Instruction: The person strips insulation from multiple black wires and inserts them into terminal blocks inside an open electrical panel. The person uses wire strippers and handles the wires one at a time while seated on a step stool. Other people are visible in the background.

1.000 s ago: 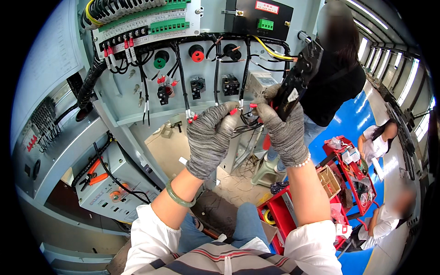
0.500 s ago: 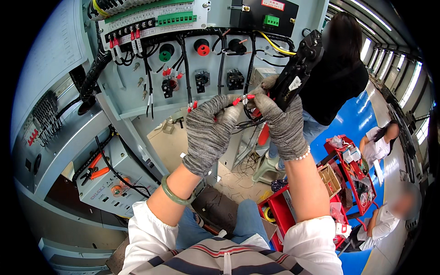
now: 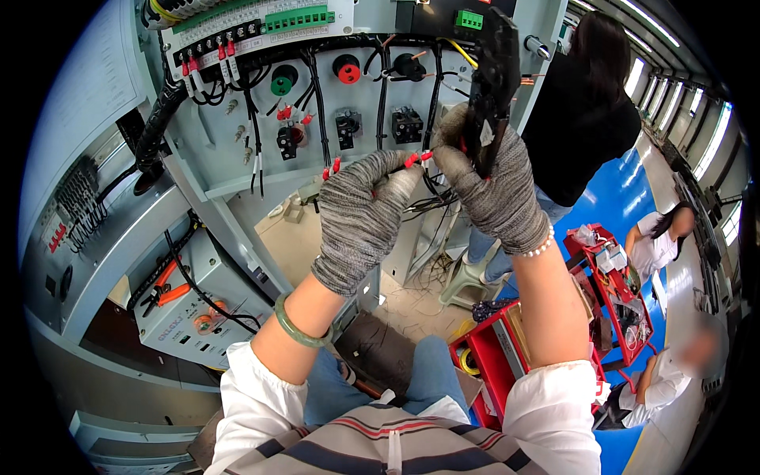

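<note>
Both my hands wear grey knitted gloves. My left hand (image 3: 360, 214) is closed, thumb and fingers pinching wires tipped with red crimp terminals (image 3: 418, 159) in front of the panel. My right hand (image 3: 497, 186) is closed around black crimping pliers (image 3: 494, 83), whose head points up past the panel's right side. Its thumb and fingertip also meet near the right end of the red terminals; whether they touch them I cannot tell. Below the fingers a bundle of black wires (image 3: 431, 202) hangs down. The pliers' handles are mostly hidden by my glove.
Ahead stands a grey panel (image 3: 218, 150) with a terminal strip (image 3: 297, 22), a green button (image 3: 283, 81) and a red button (image 3: 347, 70). Orange-handled pliers (image 3: 168, 285) lie on a box at left. At right are a red tool cart (image 3: 602, 237), a nearby person (image 3: 595, 119) and two seated people.
The crimping pliers have swung from leaning right to nearly upright, and my right hand has turned with them. My left hand keeps its pinch near the red terminals.
</note>
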Demonstrator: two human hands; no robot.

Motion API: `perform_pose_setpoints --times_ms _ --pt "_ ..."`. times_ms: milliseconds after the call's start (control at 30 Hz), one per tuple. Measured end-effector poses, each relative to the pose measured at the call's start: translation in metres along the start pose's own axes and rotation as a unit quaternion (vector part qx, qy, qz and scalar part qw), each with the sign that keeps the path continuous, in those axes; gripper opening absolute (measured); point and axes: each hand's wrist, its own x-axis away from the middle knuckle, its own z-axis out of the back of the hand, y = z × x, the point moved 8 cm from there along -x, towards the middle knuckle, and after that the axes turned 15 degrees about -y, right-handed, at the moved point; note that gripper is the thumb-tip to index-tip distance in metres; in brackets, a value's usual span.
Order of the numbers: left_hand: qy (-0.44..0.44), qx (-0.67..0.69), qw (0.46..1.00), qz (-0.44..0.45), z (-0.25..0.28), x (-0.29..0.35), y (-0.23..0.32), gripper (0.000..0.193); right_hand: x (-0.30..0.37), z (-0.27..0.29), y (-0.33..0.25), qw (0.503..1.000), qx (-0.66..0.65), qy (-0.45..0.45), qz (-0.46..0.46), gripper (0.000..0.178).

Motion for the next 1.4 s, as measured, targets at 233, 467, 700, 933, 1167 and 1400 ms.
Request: perform_pose_setpoints --times_ms 233,467,700,933,1167,1400 --pt "-0.015 -0.029 0.999 -0.006 0.0 0.0 0.005 0.025 -0.002 0.001 -0.007 0.993 0.117 -0.024 -0.006 0.035" --pt "-0.017 -0.007 0.999 -0.036 -0.001 -0.001 0.006 0.023 -0.009 0.0 -0.006 0.993 0.107 -0.054 -0.012 0.044" --pt "-0.008 -0.005 0.997 -0.071 -0.002 0.0 0.005 0.022 0.006 0.009 -0.003 0.998 0.059 -0.006 -0.023 0.045" --pt "-0.002 0.071 0.993 -0.09 0.0 0.001 0.004 0.022 0.05 0.033 0.008 0.956 0.272 -0.004 -0.107 0.058" --pt "-0.001 0.082 0.996 -0.037 0.003 0.002 -0.002 0.024 0.056 0.023 0.01 0.924 0.348 -0.063 -0.144 0.063" --pt "-0.003 0.093 0.994 -0.049 0.002 0.004 -0.001 0.022 0.05 0.018 0.008 0.921 0.357 -0.067 -0.141 0.066"
